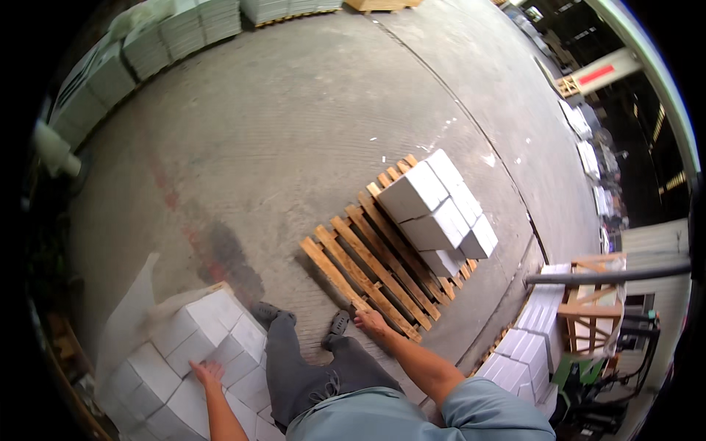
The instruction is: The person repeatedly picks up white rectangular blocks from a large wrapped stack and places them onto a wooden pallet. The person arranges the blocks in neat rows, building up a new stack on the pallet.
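My left hand (208, 373), fingers spread, rests against a white block-shaped package (193, 323) in the stack at the lower left. Similar white packages sit close together around it, and loose translucent plastic wrap (132, 305) hangs at the stack's far left. My right hand (370, 322) is above the near corner of a wooden pallet (368, 253), its fingers curled with nothing visible in them. From this angle I cannot tell whether it touches the wood. A pile of white packages (434, 209) stands on the pallet's far right part; bare slats show on its left.
Wrapped white stacks (158, 48) line the far left. To the right are more white packages (518, 360), a wooden crate (592, 312), a grey pole (610, 277) and a green machine (581, 375). A dark seam (485, 140) crosses the concrete floor (279, 125). My feet stand between stack and pallet.
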Available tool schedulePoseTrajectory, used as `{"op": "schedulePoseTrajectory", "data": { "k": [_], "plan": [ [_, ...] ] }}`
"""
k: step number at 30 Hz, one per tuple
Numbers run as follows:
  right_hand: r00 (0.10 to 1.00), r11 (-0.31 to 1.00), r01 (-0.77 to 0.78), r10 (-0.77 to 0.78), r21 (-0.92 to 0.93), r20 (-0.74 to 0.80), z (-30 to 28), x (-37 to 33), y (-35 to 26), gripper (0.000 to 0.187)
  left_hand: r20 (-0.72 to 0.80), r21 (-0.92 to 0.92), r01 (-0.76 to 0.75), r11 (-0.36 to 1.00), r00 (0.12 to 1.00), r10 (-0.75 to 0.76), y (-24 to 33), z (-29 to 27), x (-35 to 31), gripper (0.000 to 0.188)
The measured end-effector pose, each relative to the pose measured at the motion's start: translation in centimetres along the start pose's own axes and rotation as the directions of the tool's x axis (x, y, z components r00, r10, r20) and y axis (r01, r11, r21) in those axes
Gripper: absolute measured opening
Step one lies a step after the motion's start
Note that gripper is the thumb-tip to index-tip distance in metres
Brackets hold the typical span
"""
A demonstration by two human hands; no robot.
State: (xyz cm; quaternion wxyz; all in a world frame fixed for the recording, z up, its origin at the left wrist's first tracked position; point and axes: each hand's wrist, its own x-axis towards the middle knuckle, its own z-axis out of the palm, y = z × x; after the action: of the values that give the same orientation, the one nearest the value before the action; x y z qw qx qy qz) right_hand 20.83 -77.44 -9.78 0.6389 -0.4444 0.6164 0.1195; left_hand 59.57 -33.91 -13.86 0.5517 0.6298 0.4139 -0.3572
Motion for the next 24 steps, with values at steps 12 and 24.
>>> {"op": "schedulePoseTrajectory", "data": {
  "k": [12, 24],
  "plan": [
    [0.936, 0.862, -0.159, 0.287, 0.482, -0.206, -16.7, -9.4, 20.8, 0.048, 0.362, 0.713, -0.315, 0.626, 0.931, 0.056, -11.4, 17.3, -8.7, 0.062],
    [0.921, 0.749, -0.092, 0.315, 0.657, -0.23, -19.3, -9.2, 22.0, 0.045, 0.495, 0.805, -0.449, 0.388, 0.869, -0.023, -8.6, 33.4, -7.4, 0.043]
  ]
}}
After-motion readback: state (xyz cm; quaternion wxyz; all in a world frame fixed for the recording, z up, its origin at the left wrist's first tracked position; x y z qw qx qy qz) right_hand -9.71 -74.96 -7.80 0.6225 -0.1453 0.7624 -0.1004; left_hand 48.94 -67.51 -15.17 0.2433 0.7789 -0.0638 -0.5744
